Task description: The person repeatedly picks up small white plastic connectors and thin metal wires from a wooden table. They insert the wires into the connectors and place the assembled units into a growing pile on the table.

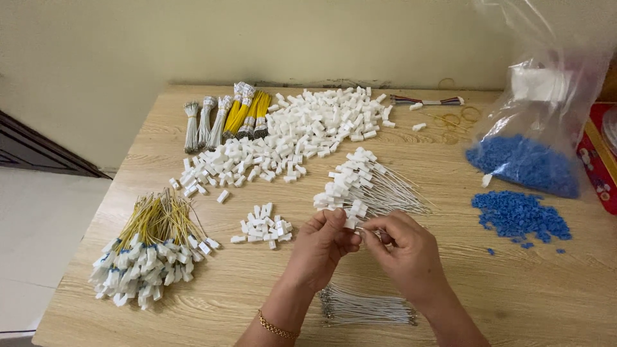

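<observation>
Fingers of the left hand [319, 246] pinched a small white connector [350, 223], while fingers of the right hand [403, 247] were closed narrow on a thin white wire [367, 231] at that connector, both hands meeting just above the wooden surface [540, 289] near its front edge. Large clear plastic bag [536, 122] stood at the far right, with blue plastic pieces filling its bottom. Big heap of loose white connectors [302, 128] spread across the back middle. Pile of yellow wires with white connectors [151, 247] lay at the front left. Pile of white wires with connectors fitted [366, 186] sat just beyond the hands. Tied bundles of yellow and white wires [225, 119] lay at the back left, beside the big heap. Loose blue pieces [519, 215] were scattered in front of the bag. Bundle of bare white wires [366, 307] lay between the forearms, close to the front edge. Small cluster of white connectors [262, 226] sat left of the left hand. Rubber bands [459, 119] lay near the bag. Gold bracelet [276, 328] circled the left wrist.
</observation>
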